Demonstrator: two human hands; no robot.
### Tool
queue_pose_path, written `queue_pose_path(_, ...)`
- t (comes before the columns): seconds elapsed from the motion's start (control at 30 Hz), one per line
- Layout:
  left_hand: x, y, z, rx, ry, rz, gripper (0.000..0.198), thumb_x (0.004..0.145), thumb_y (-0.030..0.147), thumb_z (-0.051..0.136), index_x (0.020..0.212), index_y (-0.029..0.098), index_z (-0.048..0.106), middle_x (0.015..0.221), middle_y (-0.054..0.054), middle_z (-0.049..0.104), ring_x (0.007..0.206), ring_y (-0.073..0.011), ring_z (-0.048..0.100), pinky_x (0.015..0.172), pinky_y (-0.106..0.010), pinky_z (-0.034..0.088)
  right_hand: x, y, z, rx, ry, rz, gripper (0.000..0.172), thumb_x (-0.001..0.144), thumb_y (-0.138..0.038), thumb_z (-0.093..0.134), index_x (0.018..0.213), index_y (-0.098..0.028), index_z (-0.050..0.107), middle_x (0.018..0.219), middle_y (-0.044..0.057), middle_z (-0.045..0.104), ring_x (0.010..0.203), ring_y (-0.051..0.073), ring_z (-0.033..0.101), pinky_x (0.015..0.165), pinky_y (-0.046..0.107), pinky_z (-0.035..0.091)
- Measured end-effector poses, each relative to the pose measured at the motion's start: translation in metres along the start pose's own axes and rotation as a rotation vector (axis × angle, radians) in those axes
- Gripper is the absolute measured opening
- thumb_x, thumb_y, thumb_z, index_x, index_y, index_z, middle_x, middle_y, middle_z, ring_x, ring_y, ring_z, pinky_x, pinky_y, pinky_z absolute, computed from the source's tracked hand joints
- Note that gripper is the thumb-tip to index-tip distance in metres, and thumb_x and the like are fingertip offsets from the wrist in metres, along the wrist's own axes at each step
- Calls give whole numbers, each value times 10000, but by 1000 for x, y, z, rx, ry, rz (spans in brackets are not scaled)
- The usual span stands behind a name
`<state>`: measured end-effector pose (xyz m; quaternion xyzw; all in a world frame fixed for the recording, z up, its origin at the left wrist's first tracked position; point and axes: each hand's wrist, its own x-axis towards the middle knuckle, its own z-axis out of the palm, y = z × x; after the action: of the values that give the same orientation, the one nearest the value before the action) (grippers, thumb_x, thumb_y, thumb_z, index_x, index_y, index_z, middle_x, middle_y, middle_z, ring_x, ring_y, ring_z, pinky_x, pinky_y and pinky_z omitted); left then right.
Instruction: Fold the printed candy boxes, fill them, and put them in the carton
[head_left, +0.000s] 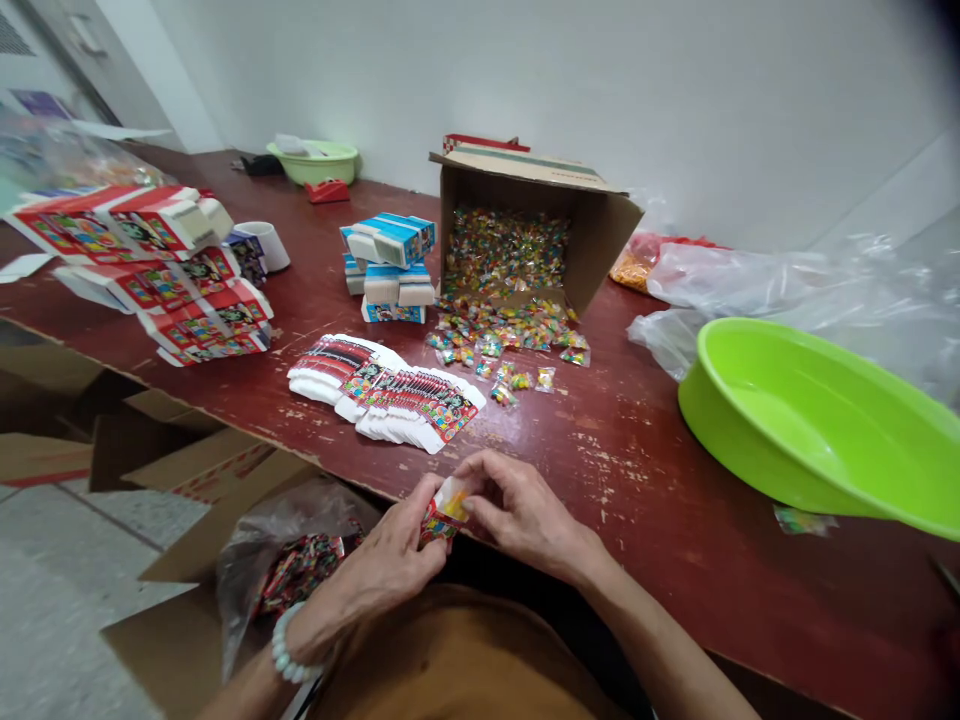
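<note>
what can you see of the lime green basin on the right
The lime green basin is a wide round tub of glossy moulded plastic, with a thick rim and sloping walls, running out of the picture on the right. It sits on the worn red-painted table, a crumpled clear plastic bag against its far rim and a small candy packet beside its near wall.

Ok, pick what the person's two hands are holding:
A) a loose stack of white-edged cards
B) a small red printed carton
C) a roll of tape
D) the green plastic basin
B: the left hand and right hand pinch a small red printed carton between their fingers.
</note>
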<state>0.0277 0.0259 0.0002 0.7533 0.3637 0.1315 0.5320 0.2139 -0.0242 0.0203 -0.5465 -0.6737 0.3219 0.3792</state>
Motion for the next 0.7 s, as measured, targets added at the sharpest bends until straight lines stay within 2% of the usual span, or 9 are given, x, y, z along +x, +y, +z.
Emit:
queue_pose_path(0.07,1,0,2,-89,15,0,421,708,183,569,1125,214,517,1028,-30,620,948,-203,560,815,-301,458,1,-3,3,67,-18,-3,293,813,-63,556,1071,-203,568,817,-3,663,712,143,598,680,261,446)
queue_pose_path(0.13,1,1,4,-301,-3,-45,379,743,257,614,1111,210,536,921,-20,638,833,-189,588,693,-271,477,2,-2,2,174,-6,4,228,856,-108,538,1055,-210,582,877,7,683,783,149,624,732,273,462)
queue_pose_path(0.23,0,4,5,-707,1,-177,389,838,507,561,1053,182,582,766,-38,662,628,-172,596,545,-258,465,3,5,0,385,152,108,86,871,-221,585,945,-211,625,891,6,661,811,149,606,742,272,465)
queue_pose_path(0.3,-3,6,6,-877,45,-260,494,836,609,529,998,152,625,710,-68,684,551,-173,596,513,-267,469,2,11,2,549,195,222,193,804,-289,693,967,-215,620,822,-12,624,714,136,569,655,254,454)
queue_pose_path(0.43,-4,6,12,-899,155,-215,424,782,536,662,940,143,682,744,-63,705,589,-170,611,537,-259,488,1,12,14,758,17,364,441,719,-388,793,1075,-221,593,818,-11,609,647,126,545,563,233,432)
queue_pose_path(0.5,-3,6,15,-857,175,-116,366,741,471,738,911,151,688,803,-43,706,659,-163,623,590,-242,501,0,8,22,668,12,306,400,729,-405,789,1037,-217,618,831,-1,612,672,131,550,590,241,443)
queue_pose_path(0.57,-2,7,17,-875,158,-78,333,744,445,752,900,163,672,776,-20,686,654,-150,619,579,-226,500,-1,4,26,512,119,152,248,789,-393,743,940,-216,657,858,17,624,740,152,575,662,270,468)
queue_pose_path(0.63,-1,11,16,-998,100,-168,340,796,494,690,904,175,640,691,-8,655,553,-141,599,494,-229,487,-3,1,29,335,240,-37,138,879,-360,653,884,-228,691,885,38,657,810,178,605,743,308,480)
queue_pose_path(0.7,-2,16,14,-1166,38,-283,364,856,543,592,915,185,611,652,-7,642,468,-139,577,434,-241,478,-6,0,29,184,258,-181,153,934,-320,583,952,-255,721,933,53,698,888,201,630,817,340,481)
